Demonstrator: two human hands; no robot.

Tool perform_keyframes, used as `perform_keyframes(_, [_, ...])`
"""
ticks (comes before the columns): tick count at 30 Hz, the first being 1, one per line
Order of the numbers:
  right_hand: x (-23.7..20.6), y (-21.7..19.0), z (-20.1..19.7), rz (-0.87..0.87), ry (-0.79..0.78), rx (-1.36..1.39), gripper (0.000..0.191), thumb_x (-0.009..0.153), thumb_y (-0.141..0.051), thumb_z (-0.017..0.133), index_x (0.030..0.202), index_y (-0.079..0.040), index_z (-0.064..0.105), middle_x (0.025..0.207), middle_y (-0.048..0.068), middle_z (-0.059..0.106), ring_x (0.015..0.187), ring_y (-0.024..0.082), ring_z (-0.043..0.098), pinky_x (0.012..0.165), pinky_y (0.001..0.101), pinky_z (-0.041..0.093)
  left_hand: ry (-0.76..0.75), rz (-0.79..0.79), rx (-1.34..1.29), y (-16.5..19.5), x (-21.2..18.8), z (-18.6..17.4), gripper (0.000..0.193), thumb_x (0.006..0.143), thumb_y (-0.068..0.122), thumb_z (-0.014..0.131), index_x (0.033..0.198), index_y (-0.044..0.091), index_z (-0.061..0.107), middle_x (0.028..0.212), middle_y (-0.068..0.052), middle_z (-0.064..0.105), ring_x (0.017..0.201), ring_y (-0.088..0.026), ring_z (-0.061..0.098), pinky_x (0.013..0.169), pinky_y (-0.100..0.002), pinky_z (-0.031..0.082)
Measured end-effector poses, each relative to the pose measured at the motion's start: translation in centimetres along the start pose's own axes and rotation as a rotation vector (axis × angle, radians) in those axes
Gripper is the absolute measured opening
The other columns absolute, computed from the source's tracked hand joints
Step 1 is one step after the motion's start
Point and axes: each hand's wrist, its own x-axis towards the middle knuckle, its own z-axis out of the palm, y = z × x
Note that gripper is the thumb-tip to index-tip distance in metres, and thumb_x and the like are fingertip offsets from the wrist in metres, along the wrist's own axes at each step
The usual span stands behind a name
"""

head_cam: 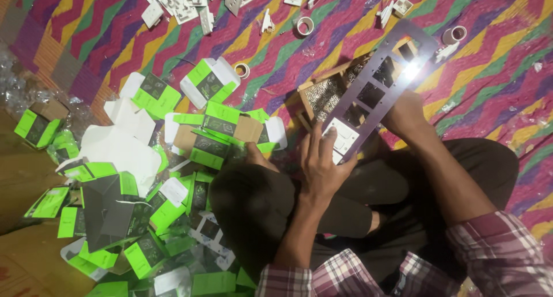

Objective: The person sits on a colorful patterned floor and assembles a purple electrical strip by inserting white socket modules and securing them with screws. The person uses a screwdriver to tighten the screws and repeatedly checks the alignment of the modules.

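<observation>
A grey-purple panel plate (397, 49) with several rectangular cut-outs lies tilted across a wooden box (314, 95) in front of my crossed legs. My left hand (319, 161) presses fingers onto a white switch module (341, 137) seated in the plate's near end. My right hand (406, 115) grips the plate's right edge near the middle. Light glares off the plate by its far end.
A heap of green and white cardboard boxes (155, 176) spreads on the left. White switch parts (184, 3) and tape rolls (304, 26) lie at the top on a zigzag-patterned mat (489, 84). Clear plastic wrappers sit at the far left.
</observation>
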Motion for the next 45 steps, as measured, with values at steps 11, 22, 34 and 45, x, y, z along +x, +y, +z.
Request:
perform_keyframes(11, [-1.5, -1.1, -4.0, 0.161, -0.067, 0.668, 0.005, 0.095, -0.001, 0.068, 0.099, -0.003, 0.069, 0.081, 0.017, 0.075, 0.072, 0.03, 0.078, 0.067, 0.0385, 0.06, 0.04, -0.044, -0.027, 0.4, 0.3, -1.5, 0.065, 0.068, 0.019, 0.091, 0.122, -0.003, 0.062, 0.134, -0.028, 0.06, 0.114, -0.045, 0.063, 0.099, -0.051, 0.054])
perform_keyframes(22, [-2.6, -1.1, -9.0, 0.109, 0.5, 0.943, 0.01, 0.111, 0.001, 0.066, 0.118, 0.007, 0.07, 0.102, 0.01, 0.074, 0.092, 0.015, 0.072, 0.082, 0.0288, 0.06, 0.018, -0.058, -0.092, 1.4, 1.3, -2.3, 0.064, 0.068, 0.017, 0.09, 0.122, -0.001, 0.061, 0.136, -0.025, 0.06, 0.113, -0.043, 0.063, 0.099, -0.051, 0.052])
perform_keyframes(34, [-5.0, -4.2, -10.8, 0.107, 0.375, 0.975, 0.008, 0.105, -0.003, 0.076, 0.113, -0.001, 0.074, 0.104, 0.007, 0.074, 0.094, 0.011, 0.069, 0.083, 0.0266, 0.056, -0.124, 0.026, 0.031, 1.9, 0.9, -1.7, 0.063, 0.069, 0.022, 0.088, 0.125, 0.002, 0.065, 0.14, -0.022, 0.058, 0.118, -0.038, 0.061, 0.095, -0.052, 0.05])
perform_keyframes(45, [-5.0, -7.6, -12.1, -0.347, 0.1, 0.578, 0.017, 0.087, 0.001, 0.078, 0.103, -0.002, 0.075, 0.092, 0.009, 0.073, 0.082, 0.022, 0.07, 0.073, 0.0332, 0.055, -0.214, 0.073, 0.034, 2.5, 0.8, -1.6, 0.065, 0.067, 0.023, 0.088, 0.125, 0.002, 0.066, 0.14, -0.022, 0.057, 0.119, -0.038, 0.059, 0.095, -0.052, 0.049])
